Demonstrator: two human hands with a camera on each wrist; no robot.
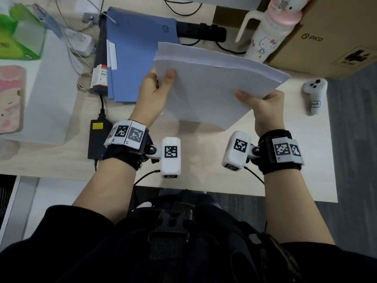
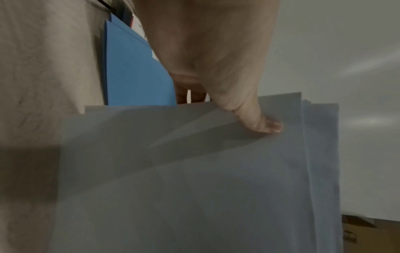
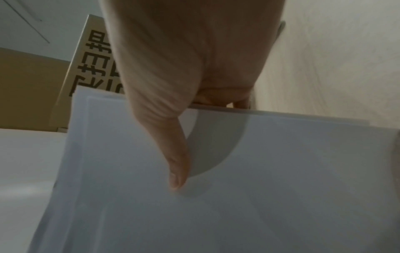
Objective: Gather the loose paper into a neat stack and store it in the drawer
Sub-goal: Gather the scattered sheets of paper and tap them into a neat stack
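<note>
Watch those uneven edges: you tilt the paper stack (image 1: 214, 82) and sheets could slide out, since only thumbs pin the top. Your left hand (image 1: 153, 94) pinches its left edge, your right hand (image 1: 265, 111) clamps the near right edge. The stack hangs above the desk (image 1: 204, 148), toward its far right corner.

A stack of white paper (image 2: 205, 179) is pinched near its top edge by the left grip (image 2: 216, 68), thumb on the front sheet. A blue folder (image 2: 134, 68) is seen behind, on the pale counter (image 2: 43, 59).
</note>
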